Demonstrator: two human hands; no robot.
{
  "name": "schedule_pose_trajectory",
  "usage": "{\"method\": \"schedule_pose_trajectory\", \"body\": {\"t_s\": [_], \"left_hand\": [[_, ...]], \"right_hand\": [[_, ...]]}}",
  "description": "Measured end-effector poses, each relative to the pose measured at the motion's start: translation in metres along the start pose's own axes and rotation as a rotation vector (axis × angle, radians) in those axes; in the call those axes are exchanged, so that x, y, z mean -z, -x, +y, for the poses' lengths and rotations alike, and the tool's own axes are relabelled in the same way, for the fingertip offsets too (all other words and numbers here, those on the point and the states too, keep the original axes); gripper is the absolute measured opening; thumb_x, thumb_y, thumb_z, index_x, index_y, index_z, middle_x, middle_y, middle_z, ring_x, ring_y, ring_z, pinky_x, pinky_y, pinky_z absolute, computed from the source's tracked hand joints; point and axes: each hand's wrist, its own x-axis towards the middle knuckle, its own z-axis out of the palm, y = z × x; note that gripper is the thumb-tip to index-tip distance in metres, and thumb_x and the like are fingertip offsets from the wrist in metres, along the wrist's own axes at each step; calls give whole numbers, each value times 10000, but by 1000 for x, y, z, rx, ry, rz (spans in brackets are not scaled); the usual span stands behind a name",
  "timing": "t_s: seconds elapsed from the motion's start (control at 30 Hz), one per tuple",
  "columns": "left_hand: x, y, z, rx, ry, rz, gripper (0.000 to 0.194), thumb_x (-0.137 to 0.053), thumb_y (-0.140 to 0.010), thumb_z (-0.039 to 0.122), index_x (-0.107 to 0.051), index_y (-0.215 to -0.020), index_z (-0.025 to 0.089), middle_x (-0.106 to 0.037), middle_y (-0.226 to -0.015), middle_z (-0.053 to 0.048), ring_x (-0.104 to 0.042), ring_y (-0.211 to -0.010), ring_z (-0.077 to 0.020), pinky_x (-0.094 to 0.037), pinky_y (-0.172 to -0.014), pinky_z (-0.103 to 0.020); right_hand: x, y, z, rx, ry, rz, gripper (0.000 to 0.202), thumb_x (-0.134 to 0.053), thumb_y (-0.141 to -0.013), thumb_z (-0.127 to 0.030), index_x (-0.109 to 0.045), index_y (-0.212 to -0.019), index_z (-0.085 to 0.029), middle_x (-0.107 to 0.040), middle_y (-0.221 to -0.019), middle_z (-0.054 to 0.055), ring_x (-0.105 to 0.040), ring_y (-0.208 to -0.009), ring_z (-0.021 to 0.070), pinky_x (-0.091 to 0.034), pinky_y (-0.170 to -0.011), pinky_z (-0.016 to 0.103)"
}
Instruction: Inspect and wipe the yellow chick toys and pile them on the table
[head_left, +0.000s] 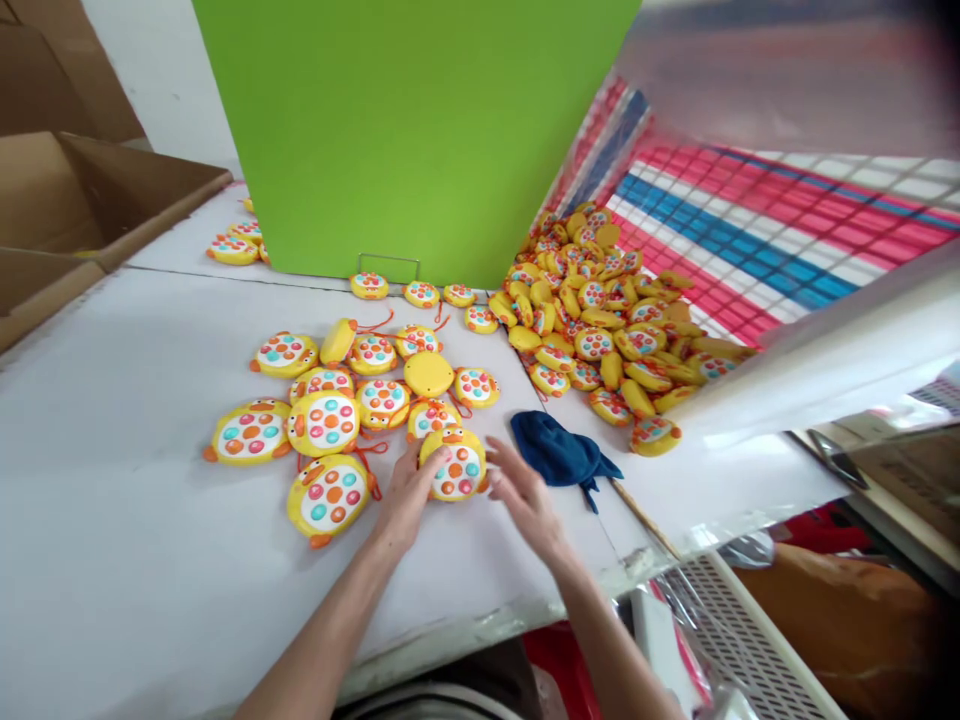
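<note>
My left hand (407, 492) grips a yellow duck-shaped toy (456, 468) by its left side, thumb on its white face with coloured dots. Beside the toy's right edge, my right hand (525, 497) has its fingers apart and seems to hold nothing; whether a fingertip touches the toy is unclear. Several similar toys (324, 421) lie in a loose group to the left and beyond, most face up, some with red cords. One yellow toy (428, 375) shows its plain back. Right of my right hand lies a dark blue cloth bundle (556, 448) on a wooden stick (643, 517).
A big heap of toys (592, 300) lies at the right against a striped sheet (720, 230) behind mesh. An upright green panel (427, 140) stands at the back of the white table (135, 480). Open cardboard box (150, 190) at left; perforated white basket (742, 640) below the front edge.
</note>
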Motion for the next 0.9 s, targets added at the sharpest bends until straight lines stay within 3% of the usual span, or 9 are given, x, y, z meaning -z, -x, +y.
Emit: {"method": "schedule_pose_trajectory", "body": {"t_s": [0.07, 0.13, 0.27, 0.47, 0.6, 0.7, 0.8, 0.9], "left_hand": [[-2, 2, 1, -11, -11, -26, 487, -598, -772, 470, -579, -1168, 187, -655, -1065, -86, -612, -990, -235, -499, -835, -331], [-3, 4, 4, -22, -36, -66, 496, -571, -789, 495, -580, -1169, 175, -653, -1072, -93, -602, -1015, -243, -493, -853, -336], [-4, 8, 11, -44, -77, -151, 507, -535, -816, 509, -561, -1185, 161, -636, -1118, -99, -587, -1048, -247, -489, -867, -335], [-4, 7, 10, -47, -142, -191, 495, -582, -793, 467, -522, -1185, 170, -626, -1133, -84, -600, -1013, -227, -493, -861, -329], [-2, 5, 8, -144, -238, -201, 543, -661, -733, 359, -477, -1209, 173, -592, -1184, -78, -576, -1056, -214, -479, -893, -312], [-2, 5, 8, -173, -234, -179, 553, -627, -758, 380, -442, -1242, 189, -585, -1192, -66, -571, -1067, -201, -477, -900, -306], [-2, 5, 9, -143, -248, -171, 532, -613, -758, 422, -473, -1213, 184, -598, -1165, -72, -577, -1056, -210, -487, -886, -315], [0, 7, 10, -53, -356, -65, 463, -565, -779, 446, -543, -1148, 167, -591, -1177, -100, -542, -1114, -245, -463, -920, -353]], "right_hand": [[-26, 7, 1, -41, -191, 3, 576, -612, -783, -462, -471, -1274, -194, -649, -1061, 84, -623, -848, 187, -512, -659, 263], [-40, 10, 4, -98, -360, 85, 538, -657, -759, -431, -502, -1213, -186, -669, -988, 70, -632, -840, 180, -518, -681, 255], [-41, 10, 10, -163, -557, 112, 488, -683, -747, -402, -530, -1163, -198, -665, -1009, 66, -638, -856, 174, -524, -721, 264], [-40, 7, 16, -181, -501, 185, 381, -658, -755, -461, -609, -978, -157, -668, -927, 66, -633, -804, 185, -516, -663, 262], [-42, 7, 25, -173, -465, 183, 403, -611, -786, -494, -605, -1043, -183, -666, -972, 61, -629, -814, 181, -511, -649, 256], [-41, 9, 31, -144, -504, 178, 455, -563, -809, -529, -585, -1129, -206, -656, -1059, 68, -633, -856, 188, -519, -659, 261], [-41, 14, 28, -105, -486, 141, 493, -553, -819, -519, -549, -1199, -204, -622, -1160, 82, -620, -972, 223, -535, -750, 306], [-45, 17, 20, -9, -448, 69, 525, -593, -811, -453, -494, -1258, -195, -586, -1224, 88, -574, -1094, 240, -502, -901, 342]]}}
